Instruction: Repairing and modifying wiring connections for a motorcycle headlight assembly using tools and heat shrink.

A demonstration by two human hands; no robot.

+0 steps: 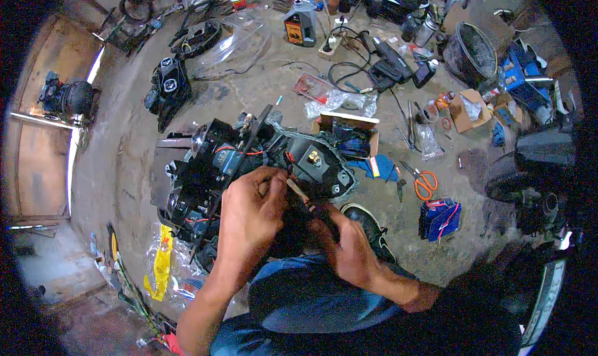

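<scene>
My left hand [252, 203] is closed in a pinch, and what its fingertips hold is too small to make out. Red wires [289, 158] show just beyond them. From the lower right comes my right hand [352, 247], its partly shaded fingers closed around a thin tan stick-like piece [298, 192] whose tip reaches the left fingers. Both hands are above the near side of a black headlight assembly [208, 141] with round lenses, loose wiring and a blue box-shaped part [228, 161]. A dark grey housing panel [311, 163] lies at its right. My left forearm hides part of the assembly.
Right of the hands lie orange-handled scissors [426, 185], a blue bundle [440, 220] and a blue cloth [383, 168]. An open carton [367, 135], a heat gun [392, 63] and a bottle [301, 24] stand farther back. My shoe [367, 228] is close by.
</scene>
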